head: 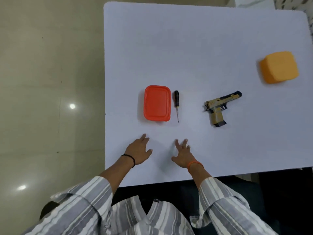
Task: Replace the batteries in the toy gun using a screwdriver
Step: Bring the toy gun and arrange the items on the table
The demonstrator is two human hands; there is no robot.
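This looks like a room in a home or a plain indoor recording spot. The white surface (203,48) with rounded corners stands on a glossy beige tiled floor (42,73) that mirrors ceiling lights. A speckled stone slab (291,3) shows at the far corner. Household plastic containers, one red (157,102) and one orange (279,69), sit on the surface.

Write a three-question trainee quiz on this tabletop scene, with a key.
1. True or false: the left hand grips the screwdriver.
2. What lies directly left of the screwdriver? A) red container B) orange container C) toy gun
3. Fill in: both hands are ____ and hold nothing.

Key: 1. False; it rests open on the table, like the right hand. 2. A. 3. open.
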